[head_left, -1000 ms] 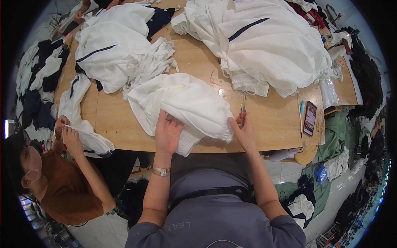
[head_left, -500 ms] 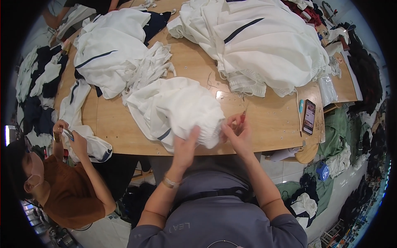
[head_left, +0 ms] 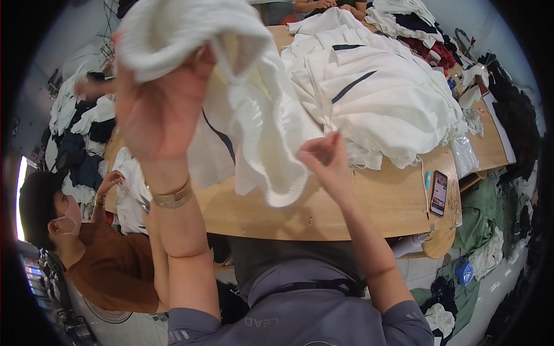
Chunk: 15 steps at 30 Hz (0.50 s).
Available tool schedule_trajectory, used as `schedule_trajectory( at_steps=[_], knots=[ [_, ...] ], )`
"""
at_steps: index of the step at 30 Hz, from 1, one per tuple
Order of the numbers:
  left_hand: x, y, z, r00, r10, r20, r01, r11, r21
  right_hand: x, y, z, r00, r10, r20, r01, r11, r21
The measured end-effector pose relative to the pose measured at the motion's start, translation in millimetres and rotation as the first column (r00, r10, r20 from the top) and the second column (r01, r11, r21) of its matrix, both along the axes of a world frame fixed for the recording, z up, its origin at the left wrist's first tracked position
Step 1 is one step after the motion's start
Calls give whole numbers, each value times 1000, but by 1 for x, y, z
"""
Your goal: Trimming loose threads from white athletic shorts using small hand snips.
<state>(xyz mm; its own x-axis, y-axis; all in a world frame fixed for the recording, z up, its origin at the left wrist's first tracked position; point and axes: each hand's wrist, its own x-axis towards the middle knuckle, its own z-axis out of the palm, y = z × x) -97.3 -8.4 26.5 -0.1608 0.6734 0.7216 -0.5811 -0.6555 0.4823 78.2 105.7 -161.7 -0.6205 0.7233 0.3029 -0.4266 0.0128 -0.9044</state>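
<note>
My left hand (head_left: 161, 109) is raised close to the camera, its fingers wrapped into a white garment (head_left: 254, 132) with a gathered elastic edge and a dark stripe. The garment hangs open from that hand over the table, and its folds hide most of the fingertips. To its right, beside the gathered edge, my right hand (head_left: 324, 157) has its thumb and fingers drawn together. What those fingers hold, if anything, cannot be made out.
A large heap of white garments (head_left: 392, 109) covers the far right of the wooden table (head_left: 265, 222). A phone (head_left: 438, 193) and a light blue pen-like item (head_left: 427, 180) lie near the right edge. A co-worker (head_left: 109, 265) sits at left; another person's hands (head_left: 323, 6) show beyond the heap.
My left hand has lifted the white garment off the table, up and to the left. My right hand has risen slightly; the small red tool seen in it earlier no longer shows.
</note>
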Motion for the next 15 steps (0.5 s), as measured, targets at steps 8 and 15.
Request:
schedule_trajectory(
  at_steps=[8,15],
  knots=[
    [-31,-114,-158,617,345,-707,-785,217,-580,62,31,-38,896,-440,-55,436,897,-74],
    [7,-172,-241,-20,-223,-975,-963,-257,78,97,27,-93,830,-461,313,458,885,88]
  ],
)
